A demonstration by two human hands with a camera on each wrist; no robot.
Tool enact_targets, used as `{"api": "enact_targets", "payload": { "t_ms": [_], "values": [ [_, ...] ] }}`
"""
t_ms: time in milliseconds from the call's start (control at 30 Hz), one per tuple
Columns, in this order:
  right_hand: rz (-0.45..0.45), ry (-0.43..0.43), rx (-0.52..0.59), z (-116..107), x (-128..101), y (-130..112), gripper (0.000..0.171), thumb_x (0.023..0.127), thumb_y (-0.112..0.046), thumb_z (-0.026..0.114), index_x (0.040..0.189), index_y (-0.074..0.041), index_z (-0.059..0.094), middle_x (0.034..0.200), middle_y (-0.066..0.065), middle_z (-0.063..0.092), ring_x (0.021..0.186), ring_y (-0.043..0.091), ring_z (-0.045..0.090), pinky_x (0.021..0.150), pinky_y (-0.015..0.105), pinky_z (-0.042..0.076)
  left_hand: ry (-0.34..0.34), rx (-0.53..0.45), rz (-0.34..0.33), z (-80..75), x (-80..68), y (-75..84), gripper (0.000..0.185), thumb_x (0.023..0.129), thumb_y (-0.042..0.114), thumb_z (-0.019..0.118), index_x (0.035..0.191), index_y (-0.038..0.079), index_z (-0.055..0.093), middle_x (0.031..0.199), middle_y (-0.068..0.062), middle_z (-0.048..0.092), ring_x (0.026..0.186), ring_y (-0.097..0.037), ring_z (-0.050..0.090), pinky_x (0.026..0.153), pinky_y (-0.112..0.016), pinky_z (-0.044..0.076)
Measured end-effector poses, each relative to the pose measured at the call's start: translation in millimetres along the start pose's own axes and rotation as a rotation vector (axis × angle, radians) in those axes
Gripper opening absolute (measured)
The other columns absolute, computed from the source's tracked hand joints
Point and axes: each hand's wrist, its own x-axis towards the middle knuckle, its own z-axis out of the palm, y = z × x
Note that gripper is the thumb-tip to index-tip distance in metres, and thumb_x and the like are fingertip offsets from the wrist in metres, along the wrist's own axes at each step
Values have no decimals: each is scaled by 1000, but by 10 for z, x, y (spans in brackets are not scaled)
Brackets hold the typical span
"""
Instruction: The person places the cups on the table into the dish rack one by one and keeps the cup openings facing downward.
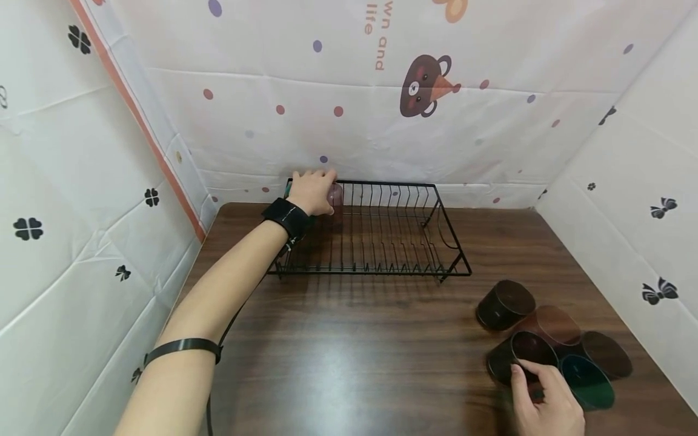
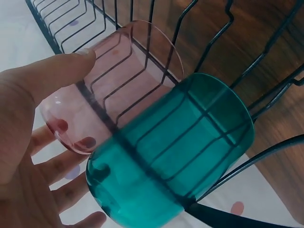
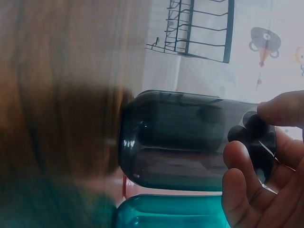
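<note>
Dark wood table (image 1: pixel 349 357), patterned sheet walls (image 1: pixel 491 121); L fingers (image 2: pixel 57 71) pinch pink cup (image 2: pixel 114 80), R fingers (image 3: pixel 242 175) grip dark cup (image 3: pixel 190 140).

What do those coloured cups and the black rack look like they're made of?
The pink cup and teal cup look like tinted clear plastic, perhaps glass: the rack's bars show through their glossy walls. The dark cup is smoky, see-through and shiny too. The rack seems to be thin metal wire with a black coating.

Dark wooden worktop (image 1: pixel 349 357) enclosed by white patterned sheets; the back sheet shows a brown bear print (image 1: pixel 422 86).
</note>
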Motion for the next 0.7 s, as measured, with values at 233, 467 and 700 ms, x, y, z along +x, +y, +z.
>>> {"api": "enact_targets", "payload": {
  "t_ms": [233,467,700],
  "values": [
    [-4,7,3,-1,0,10,5,89,-10,75,93,-7,77,85,9,70,67,-21,37,52,7,33,-13,-42,15,-66,-61,-6,76,85,49,79,147,23,42,151,-13,45,137,-41,43,111,-67,29],
    [-12,9,16,7,6,1,5,90,-11,74,93,-9,77,85,8,70,66,-20,37,52,8,33,-22,52,96,-221,-263,72,70,92,49,71,149,20,41,149,-14,46,136,-39,44,109,-64,34],
    [-3,-25,6,25,12,-38,5,90,-11,74,94,-9,77,88,7,70,68,-19,39,55,6,33,-23,12,150,-345,-510,178,65,94,50,68,148,19,46,148,-12,47,138,-37,42,110,-63,34]
  ]
}}
